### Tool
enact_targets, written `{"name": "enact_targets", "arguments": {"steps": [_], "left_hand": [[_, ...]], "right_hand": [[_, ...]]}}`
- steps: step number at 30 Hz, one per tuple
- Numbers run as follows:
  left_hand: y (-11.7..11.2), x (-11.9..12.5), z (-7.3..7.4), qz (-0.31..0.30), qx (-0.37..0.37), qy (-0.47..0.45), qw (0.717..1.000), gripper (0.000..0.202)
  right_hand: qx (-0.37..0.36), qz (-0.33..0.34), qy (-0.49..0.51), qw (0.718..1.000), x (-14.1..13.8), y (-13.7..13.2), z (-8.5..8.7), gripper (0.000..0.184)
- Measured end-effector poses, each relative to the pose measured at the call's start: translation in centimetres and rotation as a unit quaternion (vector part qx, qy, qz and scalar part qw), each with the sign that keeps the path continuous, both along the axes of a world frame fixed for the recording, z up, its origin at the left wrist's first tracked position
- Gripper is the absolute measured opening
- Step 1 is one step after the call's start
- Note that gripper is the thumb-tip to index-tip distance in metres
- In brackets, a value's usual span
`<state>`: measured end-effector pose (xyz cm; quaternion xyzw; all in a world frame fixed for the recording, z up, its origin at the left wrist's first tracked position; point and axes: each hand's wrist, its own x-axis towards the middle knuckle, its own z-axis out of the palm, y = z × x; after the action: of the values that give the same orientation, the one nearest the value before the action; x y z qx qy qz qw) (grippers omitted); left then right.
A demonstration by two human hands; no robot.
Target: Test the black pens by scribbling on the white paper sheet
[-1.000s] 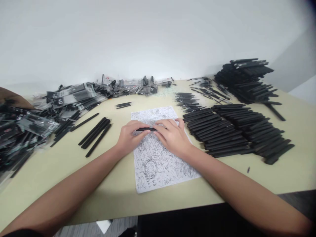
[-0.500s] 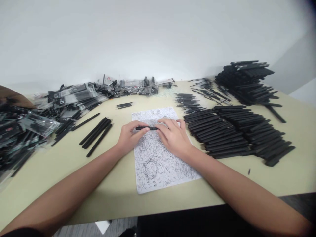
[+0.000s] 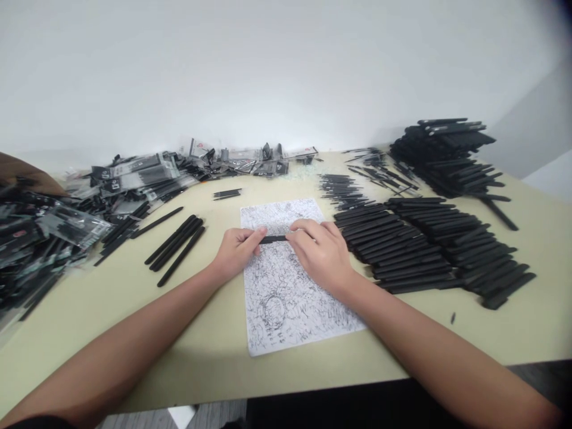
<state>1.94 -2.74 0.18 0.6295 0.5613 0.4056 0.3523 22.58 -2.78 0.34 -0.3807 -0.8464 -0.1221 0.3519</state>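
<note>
A black pen (image 3: 274, 239) lies level between my two hands, above a sheet of paper (image 3: 286, 286) covered in dense scribbles. Its left end is gripped by my left hand (image 3: 239, 250), the thumb along the top. At the other end, the fingertips of my right hand (image 3: 319, 247) pinch the pen, and the curled fingers hide that tip. To the left of my left hand lie several loose black pens (image 3: 176, 247). Long rows of black pens (image 3: 402, 247) begin just right of my right hand.
Clear plastic packets (image 3: 138, 173) with black contents heap along the left and back of the yellow table (image 3: 187, 357). Thin refills (image 3: 342, 190) lie beyond the paper, with a few more (image 3: 227, 193) at its upper left. A tall pen stack (image 3: 447, 143) stands back right.
My left hand has closed from a spread finger-and-thumb hold to a firmer grip on the pen's left end. The right fingers have curled in more. The whole view has shifted slightly.
</note>
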Motion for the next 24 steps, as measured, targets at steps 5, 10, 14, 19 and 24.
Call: {"name": "enact_targets", "arguments": {"steps": [5, 10, 14, 19, 24], "left_hand": [[0.4, -0.1, 0.0, 0.050, 0.005, -0.060, 0.997, 0.061], [0.8, -0.4, -0.3, 0.102, 0.032, -0.119, 0.987, 0.061], [0.9, -0.6, -0.6, 0.080, 0.029, -0.131, 0.988, 0.062], [0.9, -0.7, -0.7, 0.062, 0.025, -0.125, 0.990, 0.060], [1.0, -0.7, -0.8, 0.074, 0.024, -0.125, 0.989, 0.061]], "right_hand": [[-0.012, -0.015, 0.019, 1.000, 0.2, -0.1, 0.4, 0.022], [-0.082, -0.049, 0.208, 0.974, 0.1, 0.2, 0.3, 0.040], [-0.202, -0.022, 0.403, 0.892, 0.1, 0.8, -0.1, 0.023], [-0.300, 0.010, 0.480, 0.824, 0.0, 1.2, 0.0, 0.030], [-0.352, 0.039, 0.522, 0.776, -0.2, 1.5, 0.2, 0.022]]}}
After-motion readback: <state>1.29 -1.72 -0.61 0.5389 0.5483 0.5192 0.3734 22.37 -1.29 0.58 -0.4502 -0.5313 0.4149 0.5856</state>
